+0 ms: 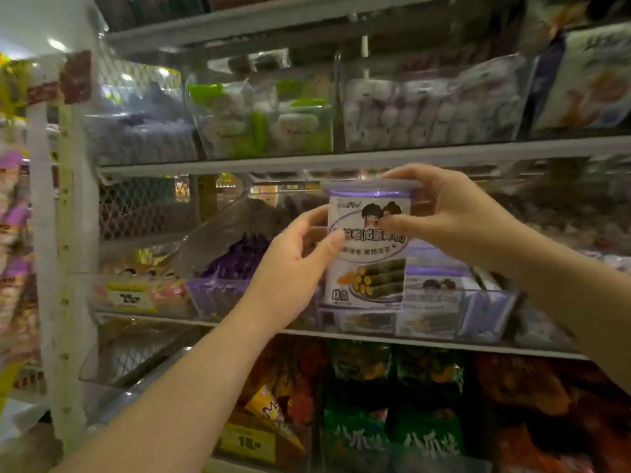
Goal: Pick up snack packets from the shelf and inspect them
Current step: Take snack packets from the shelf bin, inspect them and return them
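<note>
Left hand (297, 264): forearm raised, thumb and fingers curled round left side of snack tub (367, 247). Right hand (440, 216): forearm raised, gripping tub's upper right.

Two hands are in view, the left hand (290, 271) and the right hand (457, 216). One snack tub (367, 257) with a purple lid is between them, and one matching tub (431, 295) shows behind it. Two green packets (355, 435) sit lowest, two yellow price tags (128, 298) show, and three shelf boards (341, 158) cross the rack.

Grey metal store shelves (307, 159) with wire-mesh backing (143, 213), white slotted upright (73, 233), bright ceiling light (56, 45)
</note>
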